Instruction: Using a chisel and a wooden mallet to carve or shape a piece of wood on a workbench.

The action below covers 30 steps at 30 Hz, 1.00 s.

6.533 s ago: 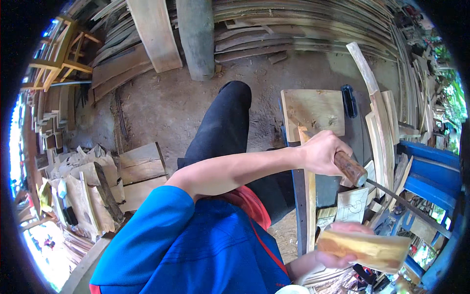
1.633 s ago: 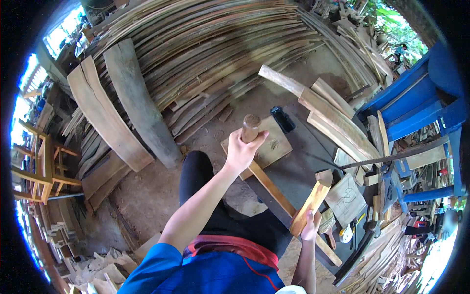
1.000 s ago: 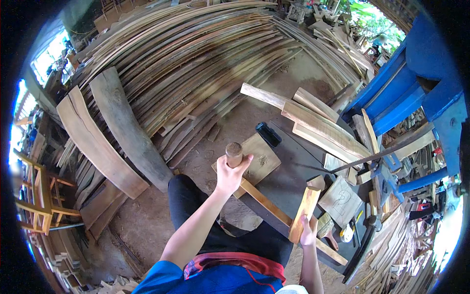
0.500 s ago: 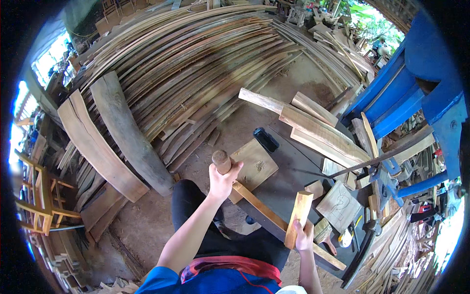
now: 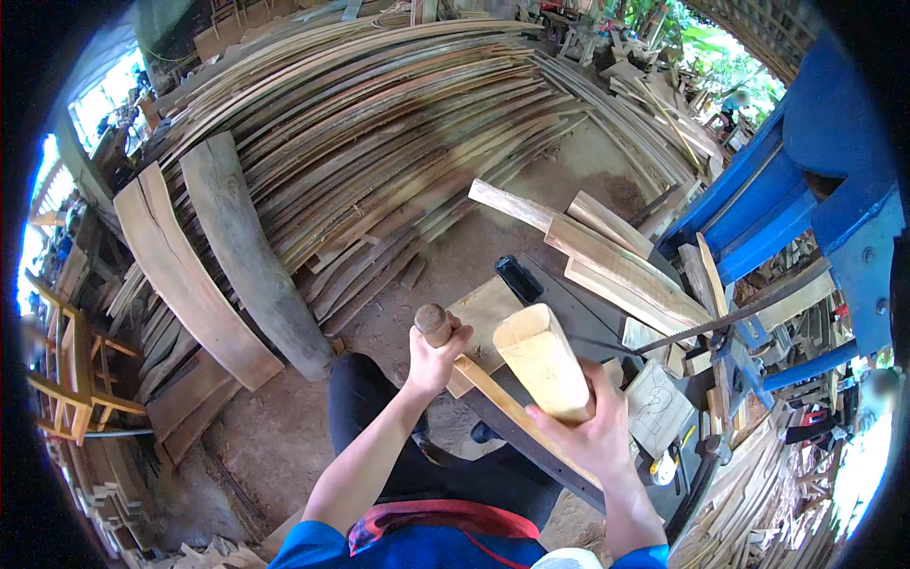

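Wooden block (image 5: 542, 362) gripped upright in right hand (image 5: 592, 436), tool handle (image 5: 434, 324) clenched in left hand (image 5: 433, 353); block should be steadied before striking.

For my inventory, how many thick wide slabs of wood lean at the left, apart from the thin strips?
2: one pale slab at the far left, one grey slab beside it on its right. Others may be hidden under the pile of thin strips.

No packages, labels, signs, screens.
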Tool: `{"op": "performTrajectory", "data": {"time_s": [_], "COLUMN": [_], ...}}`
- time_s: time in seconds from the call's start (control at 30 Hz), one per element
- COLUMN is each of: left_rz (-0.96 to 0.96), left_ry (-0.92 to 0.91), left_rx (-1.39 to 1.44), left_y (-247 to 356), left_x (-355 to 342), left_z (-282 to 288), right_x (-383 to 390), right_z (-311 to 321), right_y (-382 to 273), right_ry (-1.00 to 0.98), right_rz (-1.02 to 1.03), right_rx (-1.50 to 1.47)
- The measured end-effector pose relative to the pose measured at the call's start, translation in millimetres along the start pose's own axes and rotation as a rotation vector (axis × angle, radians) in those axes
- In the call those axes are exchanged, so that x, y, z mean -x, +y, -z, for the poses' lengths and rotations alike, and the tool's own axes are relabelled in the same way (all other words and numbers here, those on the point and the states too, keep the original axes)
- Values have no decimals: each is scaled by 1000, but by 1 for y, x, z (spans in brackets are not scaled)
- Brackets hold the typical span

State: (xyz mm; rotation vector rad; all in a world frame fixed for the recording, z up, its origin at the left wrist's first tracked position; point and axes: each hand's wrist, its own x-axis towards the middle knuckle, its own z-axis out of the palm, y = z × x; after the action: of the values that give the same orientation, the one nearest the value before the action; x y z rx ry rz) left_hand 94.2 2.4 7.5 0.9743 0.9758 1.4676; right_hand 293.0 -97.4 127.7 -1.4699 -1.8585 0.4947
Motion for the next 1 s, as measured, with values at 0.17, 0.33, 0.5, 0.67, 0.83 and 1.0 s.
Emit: {"op": "performTrajectory", "data": {"time_s": [0.17, 0.33, 0.5, 0.67, 0.83, 1.0], "left_rz": [-35, 0, -98, -64, -80, -50], "left_ry": [-39, -163, -138, -150, -103, -137], "left_rx": [4, -58, -25, -42, -90, -55], "left_y": [-5, 2, 2, 6, 1, -4], "left_x": [-2, 2, -1, -2, 2, -3], "left_z": [-1, -5, -13, -13, -13, -10], "right_x": [-29, -49, -70, -77, -79, -79], "right_z": [18, 30, 29, 28, 34, 16], "right_y": [-15, -58, -60, -61, -68, -55], "right_ry": [-38, 179, -39, 71, 20, 19], "right_rz": [52, 136, 264, 420, 410, 433], "right_rx": [107, -55, 480, 362, 508, 620]}}
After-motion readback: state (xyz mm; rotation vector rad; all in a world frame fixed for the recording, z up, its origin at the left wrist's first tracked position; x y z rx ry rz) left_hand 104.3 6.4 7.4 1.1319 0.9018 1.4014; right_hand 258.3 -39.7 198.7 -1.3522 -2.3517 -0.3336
